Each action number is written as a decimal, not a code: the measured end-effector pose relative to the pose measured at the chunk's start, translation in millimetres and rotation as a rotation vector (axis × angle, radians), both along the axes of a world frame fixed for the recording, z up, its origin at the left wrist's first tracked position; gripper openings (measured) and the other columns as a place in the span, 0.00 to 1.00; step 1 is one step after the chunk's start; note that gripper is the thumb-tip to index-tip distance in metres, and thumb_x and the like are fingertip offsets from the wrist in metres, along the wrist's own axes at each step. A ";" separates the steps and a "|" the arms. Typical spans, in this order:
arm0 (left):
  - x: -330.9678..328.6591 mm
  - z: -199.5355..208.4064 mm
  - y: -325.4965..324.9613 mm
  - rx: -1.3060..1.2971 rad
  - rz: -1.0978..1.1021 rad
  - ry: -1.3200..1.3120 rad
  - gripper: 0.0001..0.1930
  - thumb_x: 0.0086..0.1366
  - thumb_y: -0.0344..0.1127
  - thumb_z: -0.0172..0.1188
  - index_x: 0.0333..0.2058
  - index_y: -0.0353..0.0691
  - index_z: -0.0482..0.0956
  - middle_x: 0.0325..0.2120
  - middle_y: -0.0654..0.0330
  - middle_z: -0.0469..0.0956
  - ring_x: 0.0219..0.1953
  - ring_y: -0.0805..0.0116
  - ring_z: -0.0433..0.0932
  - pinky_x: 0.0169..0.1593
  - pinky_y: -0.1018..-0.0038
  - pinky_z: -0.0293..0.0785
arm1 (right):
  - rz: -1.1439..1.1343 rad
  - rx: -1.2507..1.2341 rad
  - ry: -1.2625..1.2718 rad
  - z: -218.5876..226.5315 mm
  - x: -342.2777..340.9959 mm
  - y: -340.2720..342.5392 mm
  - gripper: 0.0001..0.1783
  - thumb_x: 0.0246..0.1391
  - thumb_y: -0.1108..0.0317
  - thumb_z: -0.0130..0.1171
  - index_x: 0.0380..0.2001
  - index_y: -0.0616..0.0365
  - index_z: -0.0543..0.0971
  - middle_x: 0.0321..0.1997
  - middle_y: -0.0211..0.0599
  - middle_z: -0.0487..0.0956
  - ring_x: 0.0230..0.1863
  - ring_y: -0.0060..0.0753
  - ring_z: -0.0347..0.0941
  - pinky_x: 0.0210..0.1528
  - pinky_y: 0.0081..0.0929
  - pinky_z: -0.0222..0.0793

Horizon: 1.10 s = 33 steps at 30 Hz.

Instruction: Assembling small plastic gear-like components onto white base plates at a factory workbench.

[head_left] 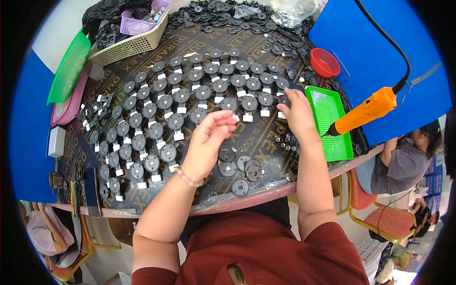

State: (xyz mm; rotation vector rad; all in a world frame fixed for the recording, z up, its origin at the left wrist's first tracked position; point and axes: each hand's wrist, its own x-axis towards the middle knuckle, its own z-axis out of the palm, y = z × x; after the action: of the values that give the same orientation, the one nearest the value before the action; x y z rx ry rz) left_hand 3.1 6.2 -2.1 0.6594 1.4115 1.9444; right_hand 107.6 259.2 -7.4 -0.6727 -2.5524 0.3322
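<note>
Blue panels [365, 42] stand at both sides of a dark, print-covered table [271, 167], its front edge running below both sets of fingers. Ahead and to the left of the left fingers, curved rows of black parts [181, 95] spread over the surface. Each has a flat, round head, matt black, with a pale dot at its centre and small holes about it; a short black stem runs from the head to a white block, which on most points toward the person.

Left hand [210, 134]: its fingers are bent and close together, the thumb a little apart beneath them, with nothing visible between. Their tips are just beside the white block of one part. Right hand [300, 115]: its fingers reach forward and the thumb stands apart from them, around the part at the right end of a row. Whether they pinch it or only touch it, I cannot tell.

Nearer the person than the left fingertips lie loose black discs [228, 169], some overlapping; small shiny bits [287, 139] are scattered just left of the right wrist. Right of the right fingers sits a green tray [340, 151], an orange screwdriver [368, 112] slanting over it. Beyond those fingers are a red bowl [327, 64] and, farther off, a heap [213, 15] of black discs.
</note>
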 end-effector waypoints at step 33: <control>-15.3 2.6 -9.7 -0.458 -0.211 1.111 0.07 0.56 0.22 0.61 0.34 0.38 0.83 0.32 0.56 0.80 0.36 0.53 0.79 0.41 0.65 0.76 | 0.237 0.041 -0.160 3.0 69.1 -16.7 0.03 0.44 0.74 0.63 0.25 0.57 0.79 0.30 0.36 0.76 0.37 0.43 0.75 0.41 0.38 0.73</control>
State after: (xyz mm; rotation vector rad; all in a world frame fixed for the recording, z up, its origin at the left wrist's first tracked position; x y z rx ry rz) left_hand -12.1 -3.5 0.5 1.6936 2.1790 0.9656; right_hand 176.7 242.6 -4.4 -0.3958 -2.7908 0.3144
